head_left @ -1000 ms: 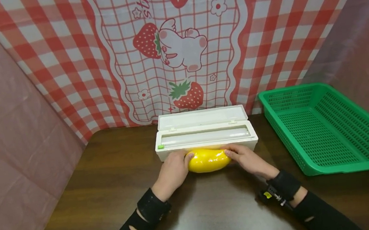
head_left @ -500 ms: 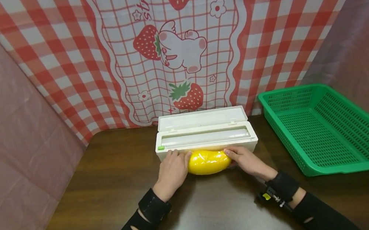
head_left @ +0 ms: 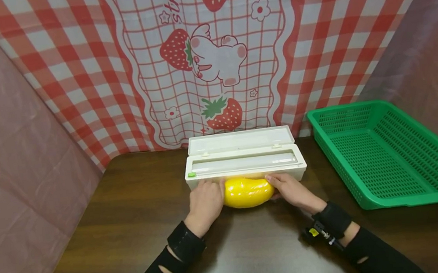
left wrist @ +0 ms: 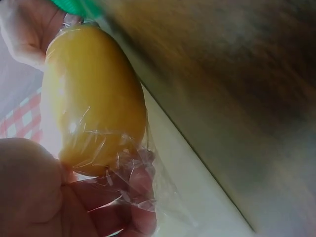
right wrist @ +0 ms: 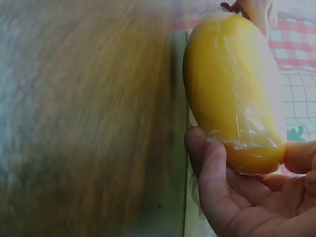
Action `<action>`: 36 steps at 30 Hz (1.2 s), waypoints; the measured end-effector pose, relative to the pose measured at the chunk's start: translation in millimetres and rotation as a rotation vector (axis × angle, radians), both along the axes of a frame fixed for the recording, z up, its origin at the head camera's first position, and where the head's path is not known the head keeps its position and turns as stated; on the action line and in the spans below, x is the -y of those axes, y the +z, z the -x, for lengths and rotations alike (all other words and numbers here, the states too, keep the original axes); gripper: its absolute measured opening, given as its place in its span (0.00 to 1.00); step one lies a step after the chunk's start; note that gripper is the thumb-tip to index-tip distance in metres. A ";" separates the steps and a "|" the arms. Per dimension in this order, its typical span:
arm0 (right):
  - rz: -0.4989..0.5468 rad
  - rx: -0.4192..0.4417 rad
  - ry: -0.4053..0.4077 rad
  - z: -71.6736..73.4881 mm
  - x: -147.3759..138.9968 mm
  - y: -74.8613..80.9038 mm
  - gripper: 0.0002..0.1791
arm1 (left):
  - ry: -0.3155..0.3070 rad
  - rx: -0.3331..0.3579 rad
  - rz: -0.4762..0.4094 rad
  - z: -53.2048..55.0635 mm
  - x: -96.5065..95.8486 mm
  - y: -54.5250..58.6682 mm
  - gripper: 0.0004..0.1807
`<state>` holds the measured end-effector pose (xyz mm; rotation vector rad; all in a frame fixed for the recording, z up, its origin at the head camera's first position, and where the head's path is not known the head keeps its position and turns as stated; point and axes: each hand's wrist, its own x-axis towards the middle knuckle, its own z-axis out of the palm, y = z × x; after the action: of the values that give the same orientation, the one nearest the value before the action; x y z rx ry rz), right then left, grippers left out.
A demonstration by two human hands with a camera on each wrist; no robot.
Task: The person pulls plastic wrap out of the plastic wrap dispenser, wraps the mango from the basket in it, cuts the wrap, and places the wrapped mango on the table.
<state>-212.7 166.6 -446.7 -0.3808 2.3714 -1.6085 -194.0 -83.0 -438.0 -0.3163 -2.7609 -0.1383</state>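
Note:
A shiny yellow mango (head_left: 248, 192), wrapped in clear cling film (left wrist: 131, 185), is held level just in front of a white cling film dispenser (head_left: 246, 174). At its left end my left hand (head_left: 206, 200) grips the mango, with film lying over the fingers in the left wrist view. My right hand (head_left: 293, 189) holds the opposite end, and the right wrist view shows its thumb on one side and fingers on the other (right wrist: 212, 165). The dispenser's lid (head_left: 239, 140) is raised, and a film roll shows through its window.
To the right is a green plastic basket (head_left: 361, 202) with slotted sides. The brown wooden table (head_left: 141, 236) lies beneath everything, and a strawberry-print checked cloth (head_left: 215, 101) hangs behind the dispenser.
My left hand has turned slightly, and its fingers have curled in at the mango's left end. The mango has shifted a little toward me. My right hand keeps its hold.

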 end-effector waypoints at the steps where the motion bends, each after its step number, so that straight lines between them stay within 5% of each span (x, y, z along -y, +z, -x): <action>1: -0.001 0.004 -0.002 0.5 0.0 -0.3 0.27 | 0.003 0.013 -0.004 0.1 0.1 0.3 0.31; 12: -0.025 0.008 0.059 3.8 -3.7 0.4 0.27 | 0.021 0.074 -0.018 3.8 6.1 5.2 0.33; 18: -0.027 0.021 0.144 2.9 -7.1 7.1 0.25 | 0.025 -0.012 -0.033 0.3 12.7 19.5 0.34; 20: -0.022 0.029 0.166 1.8 -9.0 10.3 0.25 | -0.021 -0.085 -0.034 -1.6 13.0 25.3 0.31; 23: -0.014 0.042 0.189 1.0 -9.4 14.1 0.25 | -0.195 -0.169 0.003 -6.0 12.0 33.1 0.23; 26: -0.024 0.047 0.215 1.4 -10.0 15.3 0.25 | -0.412 -0.113 0.054 -13.1 7.6 37.1 0.31; 28: -0.024 0.051 0.230 2.2 -10.8 14.8 0.26 | -0.488 -0.039 0.105 -17.3 4.3 37.0 0.40; 32: 0.002 0.068 0.252 3.5 -13.5 13.6 0.26 | -0.513 0.032 0.178 -18.3 -0.1 32.5 0.51; 36: 0.066 0.114 0.253 3.8 -15.7 13.0 0.26 | -0.511 -0.019 0.222 -9.9 -2.0 26.7 0.51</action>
<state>-216.5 182.4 -433.6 -0.5624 2.0957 -1.5494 -184.2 -81.0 -411.4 -1.0705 -2.6166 0.0451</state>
